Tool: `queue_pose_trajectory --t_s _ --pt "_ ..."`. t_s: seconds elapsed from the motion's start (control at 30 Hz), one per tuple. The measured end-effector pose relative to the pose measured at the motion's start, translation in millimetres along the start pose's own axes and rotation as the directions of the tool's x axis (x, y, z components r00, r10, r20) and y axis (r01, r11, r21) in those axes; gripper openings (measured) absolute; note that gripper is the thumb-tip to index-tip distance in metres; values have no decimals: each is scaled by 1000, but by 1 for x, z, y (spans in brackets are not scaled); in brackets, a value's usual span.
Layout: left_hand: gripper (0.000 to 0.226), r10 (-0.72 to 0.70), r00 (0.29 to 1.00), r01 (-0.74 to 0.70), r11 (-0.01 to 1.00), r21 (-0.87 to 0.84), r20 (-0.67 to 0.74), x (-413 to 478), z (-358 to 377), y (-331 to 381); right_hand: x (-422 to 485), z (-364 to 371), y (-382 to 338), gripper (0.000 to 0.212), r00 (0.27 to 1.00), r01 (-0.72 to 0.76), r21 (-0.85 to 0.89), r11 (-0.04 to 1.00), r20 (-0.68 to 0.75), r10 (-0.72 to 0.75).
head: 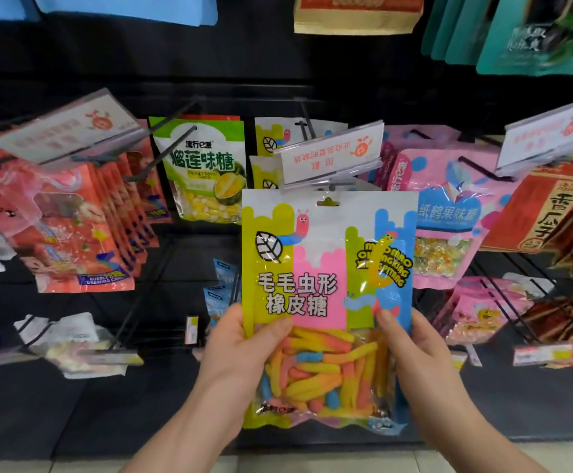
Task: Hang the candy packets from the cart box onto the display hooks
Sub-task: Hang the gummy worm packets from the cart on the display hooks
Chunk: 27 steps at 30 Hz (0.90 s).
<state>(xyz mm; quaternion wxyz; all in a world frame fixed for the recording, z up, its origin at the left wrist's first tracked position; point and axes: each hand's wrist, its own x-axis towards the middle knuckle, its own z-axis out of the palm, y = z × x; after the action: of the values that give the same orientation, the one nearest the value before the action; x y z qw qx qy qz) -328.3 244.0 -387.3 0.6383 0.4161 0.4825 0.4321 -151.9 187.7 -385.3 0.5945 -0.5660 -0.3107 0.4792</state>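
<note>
Left hand, right hand grip gummy packet beneath price tag.

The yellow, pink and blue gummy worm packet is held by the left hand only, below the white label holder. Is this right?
No: the head view shows both the left hand and the right hand holding the gummy worm packet below the white label holder.

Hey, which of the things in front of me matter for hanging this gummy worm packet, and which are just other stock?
For the job:
gummy worm packet
left hand, right hand, both gripping it
matching packets behind it
display hook carrying them

Just other stock:
durian candy bag
red bubble candy packets
pink candy bags
teal bags
</note>
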Motion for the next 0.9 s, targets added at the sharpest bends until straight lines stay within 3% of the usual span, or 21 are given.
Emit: queue_pose_trajectory --t_s 0.27,0.6,0.77,0.9 --pt "18 6 999 -4 999 36 -52 11 3 8 13 5 -4 24 999 12 -49 999 -45 -15" --pt "16 15 998 -7 993 115 -67 35 10 8 42 6 -6 25 995 2 -159 987 -98 -18" --pt "14 47 995 -23 970 240 -93 63 16 10 74 11 -8 13 988 4 -231 973 -151 -40" --pt "16 103 986 -48 925 376 -128 92 18 11 98 15 -7 22 982 14 -327 945 -174 -75"
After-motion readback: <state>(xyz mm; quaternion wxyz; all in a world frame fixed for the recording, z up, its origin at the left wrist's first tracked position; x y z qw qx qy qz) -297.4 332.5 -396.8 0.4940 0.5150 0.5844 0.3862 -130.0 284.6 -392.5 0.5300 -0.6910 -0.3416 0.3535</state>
